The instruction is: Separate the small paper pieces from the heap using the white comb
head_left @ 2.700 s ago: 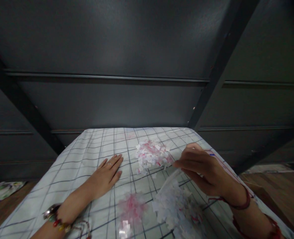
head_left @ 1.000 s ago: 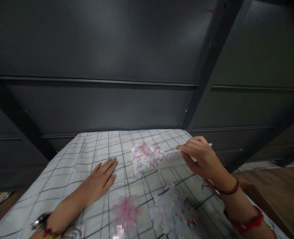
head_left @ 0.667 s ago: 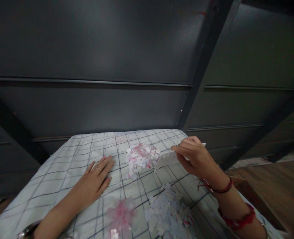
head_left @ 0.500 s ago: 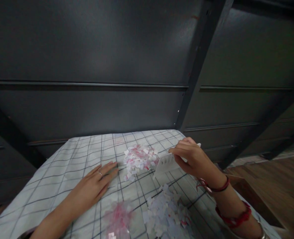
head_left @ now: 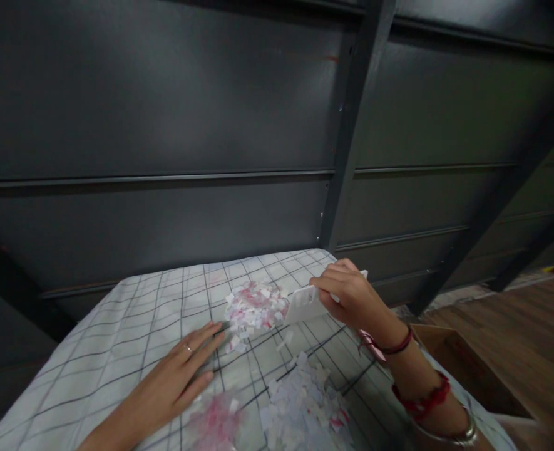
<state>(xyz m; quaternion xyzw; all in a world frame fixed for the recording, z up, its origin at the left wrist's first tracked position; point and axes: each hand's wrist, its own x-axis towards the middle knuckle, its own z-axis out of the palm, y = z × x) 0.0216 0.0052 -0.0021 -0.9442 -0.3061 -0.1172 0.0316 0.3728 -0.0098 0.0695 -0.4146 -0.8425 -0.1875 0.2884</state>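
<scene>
My right hand (head_left: pixel 347 294) grips a flat white plastic piece with small slots (head_left: pixel 301 305), held on edge against the cloth. Its left end meets a pile of small white and pink paper scraps (head_left: pixel 255 307). My left hand (head_left: pixel 183 366) rests palm down, fingers stretched and thumb apart, its fingertips at the near left side of that pile. A loose scrap (head_left: pixel 285 341) lies just below the plastic piece. Closer to me are a larger heap of white scraps (head_left: pixel 305 404) and a blurred clump of pink scraps (head_left: pixel 216 421).
A white checked cloth (head_left: pixel 131 326) covers the table. Dark metal panels (head_left: pixel 164 219) rise right behind it. To the right, an open cardboard box (head_left: pixel 469 376) stands on the wooden floor (head_left: pixel 506 326).
The view has shifted slightly. My left thumb has spread away from the fingers. The white plastic piece has turned a little, and a scrap now shows below it.
</scene>
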